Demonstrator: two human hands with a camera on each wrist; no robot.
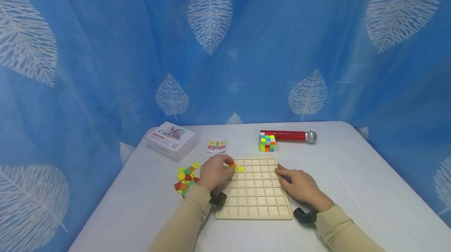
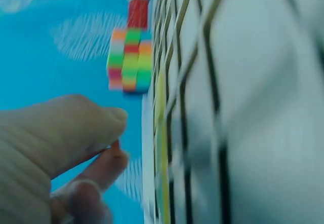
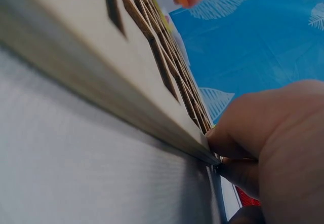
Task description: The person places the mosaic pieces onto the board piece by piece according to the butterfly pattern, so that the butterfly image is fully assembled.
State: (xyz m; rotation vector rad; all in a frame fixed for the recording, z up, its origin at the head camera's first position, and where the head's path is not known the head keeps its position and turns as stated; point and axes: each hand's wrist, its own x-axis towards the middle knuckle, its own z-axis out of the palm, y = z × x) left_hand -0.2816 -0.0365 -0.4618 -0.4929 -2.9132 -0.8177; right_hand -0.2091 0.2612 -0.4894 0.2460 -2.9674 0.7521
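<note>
My left hand (image 1: 214,170) pinches a small orange piece (image 1: 232,165) between thumb and fingertips, above the upper left of a wooden grid board (image 1: 252,200). In the left wrist view the pinched piece is mostly hidden by the fingers. A yellow square tile (image 1: 240,169) sits in the board's top area, just right of that hand. My right hand (image 1: 300,184) holds the board's right edge, with thumb and finger gripping the rim (image 3: 192,145) in the right wrist view. Left of the board lies a loose pile of coloured tiles (image 1: 187,176), partly behind the left wrist.
A white box (image 1: 172,142) stands at the back left, beside a small pattern card (image 1: 216,145). Behind the board is a coloured puzzle cube (image 1: 267,142), with a red microphone (image 1: 289,135) lying behind it. A blue leaf-print curtain (image 1: 236,67) hangs beyond the white table (image 1: 331,158).
</note>
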